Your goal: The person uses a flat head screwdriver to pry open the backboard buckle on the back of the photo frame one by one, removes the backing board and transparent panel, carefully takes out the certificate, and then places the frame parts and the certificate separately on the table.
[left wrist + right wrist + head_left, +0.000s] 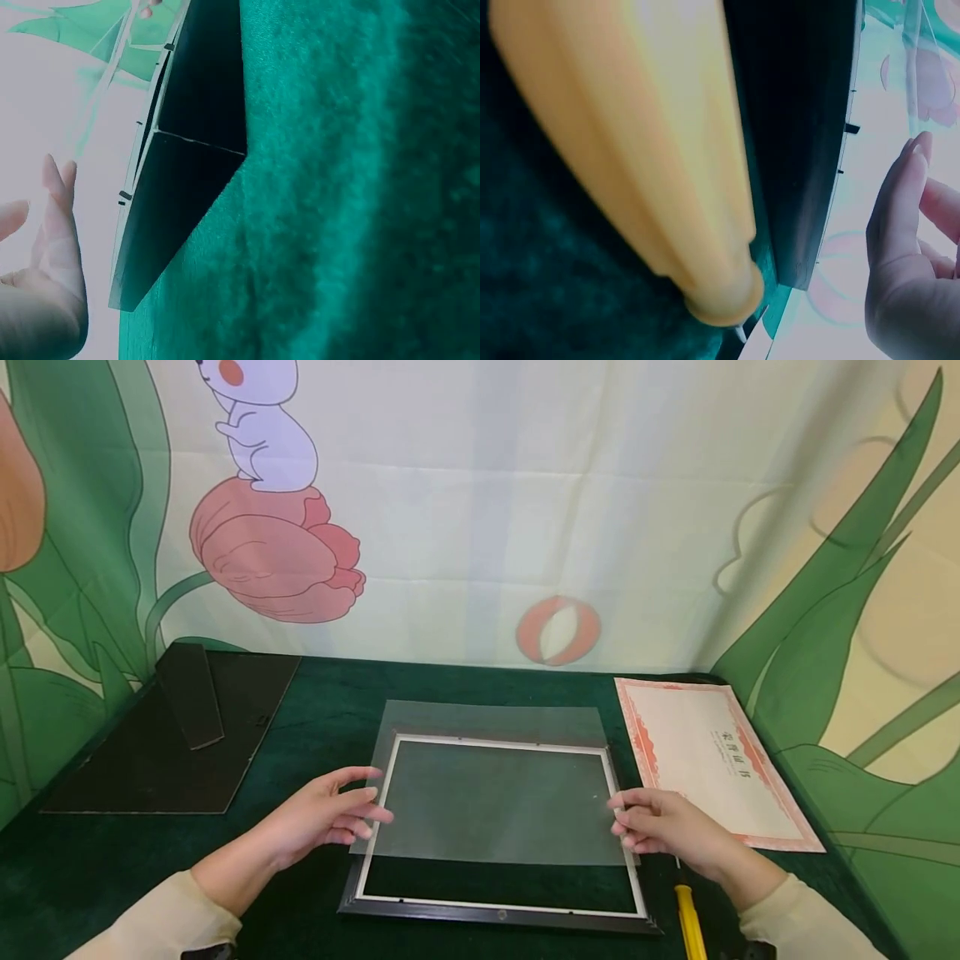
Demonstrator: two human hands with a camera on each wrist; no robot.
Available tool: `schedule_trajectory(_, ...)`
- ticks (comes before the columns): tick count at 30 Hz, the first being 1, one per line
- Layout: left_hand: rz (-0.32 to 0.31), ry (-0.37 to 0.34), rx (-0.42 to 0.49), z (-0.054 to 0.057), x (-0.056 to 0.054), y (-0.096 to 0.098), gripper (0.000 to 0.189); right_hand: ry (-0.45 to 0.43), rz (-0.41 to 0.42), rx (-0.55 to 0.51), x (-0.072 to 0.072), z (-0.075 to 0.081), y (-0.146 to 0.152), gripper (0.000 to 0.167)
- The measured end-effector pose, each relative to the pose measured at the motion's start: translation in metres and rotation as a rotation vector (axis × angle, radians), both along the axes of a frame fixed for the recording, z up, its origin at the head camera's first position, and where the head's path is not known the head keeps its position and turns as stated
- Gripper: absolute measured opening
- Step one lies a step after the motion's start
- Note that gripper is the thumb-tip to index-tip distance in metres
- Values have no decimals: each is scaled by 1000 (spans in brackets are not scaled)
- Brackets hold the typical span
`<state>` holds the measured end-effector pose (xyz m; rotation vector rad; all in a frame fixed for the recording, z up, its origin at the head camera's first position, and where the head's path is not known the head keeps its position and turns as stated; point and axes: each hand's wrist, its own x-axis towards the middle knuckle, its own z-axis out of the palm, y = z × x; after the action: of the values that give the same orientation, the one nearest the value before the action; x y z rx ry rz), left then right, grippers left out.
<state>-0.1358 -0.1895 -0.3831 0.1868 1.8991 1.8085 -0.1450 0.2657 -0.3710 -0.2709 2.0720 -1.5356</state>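
A clear sheet (pixel 487 718) is held by its left and right edges over a black picture frame (pixel 498 910) with a pale inner edge. My left hand (pixel 326 814) holds the sheet's left edge at the fingertips. On the opposite side my right hand (pixel 667 827) pinches the right edge. In the left wrist view the left hand (pixel 52 262) is beside the black frame side (pixel 180 187). The right wrist view has the right hand's fingertips (pixel 921 146) at the sheet's edge (pixel 913 75), partly cropped by the picture border.
A black backing board (pixel 142 760) with a stand flap (pixel 191 697) lies at the left. At the right lies a red-bordered certificate (pixel 690 735). A yellow-handled screwdriver (pixel 688 918) is near my right forearm. A printed curtain (pixel 465 527) rises behind the dark green cloth (pixel 330 693).
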Motion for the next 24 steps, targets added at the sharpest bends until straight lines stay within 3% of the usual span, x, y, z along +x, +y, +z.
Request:
schedule_trajectory(4,-53,-50,126,0,-1,3,67,2,-5,-23,-4,0,5,53)
schedule_trajectory(8,-37,-125,220,0,-2,7,66,9,-16,-27,-7,-1,6,54)
schedule_trajectory(13,59,-131,188,-1,-6,11,65,33,-51,21,-9,-3,1,52)
schedule_trajectory(17,101,-120,158,-1,-12,13,62,66,-91,89,-9,-3,-4,48)
schedule_trajectory(24,127,-97,147,3,-24,15,59,201,-123,333,-6,-4,-5,46)
